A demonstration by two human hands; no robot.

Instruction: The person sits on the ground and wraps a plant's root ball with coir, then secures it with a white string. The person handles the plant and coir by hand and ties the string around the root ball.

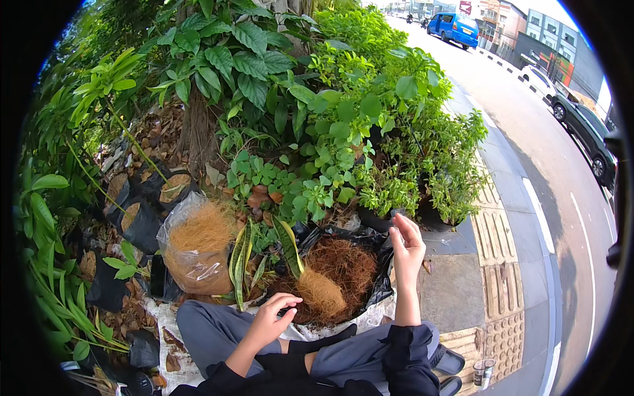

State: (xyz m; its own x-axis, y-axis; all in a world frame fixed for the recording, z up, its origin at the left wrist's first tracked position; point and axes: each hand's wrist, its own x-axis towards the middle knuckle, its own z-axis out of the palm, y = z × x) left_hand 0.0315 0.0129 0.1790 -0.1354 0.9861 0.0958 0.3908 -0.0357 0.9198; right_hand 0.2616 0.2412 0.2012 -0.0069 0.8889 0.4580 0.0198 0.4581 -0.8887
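Note:
My left hand (pixel 272 317) is held over my crossed legs, fingers slightly bent and apart, near a fibre-wrapped root ball (pixel 322 294). That bundle of tan coconut fibre has a yellow-edged snake plant leaf (pixel 289 245) rising from it and lies on a black plastic bag (pixel 382 289) of loose brown coir (pixel 346 262). To the right of the bag, my right hand (pixel 408 240) is raised with its fingers pointing up; whether something thin is between them cannot be told. A clear plastic bag of tan fibre (pixel 198 247) stands to the left, beside more snake plant leaves (pixel 241 262).
Black-potted plants (pixel 143 225) and a dark phone (pixel 157 272) are at the left. Dense shrubs (pixel 421 148) grow ahead. A white woven sack (pixel 178 364) lies beneath me. On the right are tactile paving (pixel 500 292), sandals (pixel 448 360), a plastic cup (pixel 483 372) and a road with vehicles.

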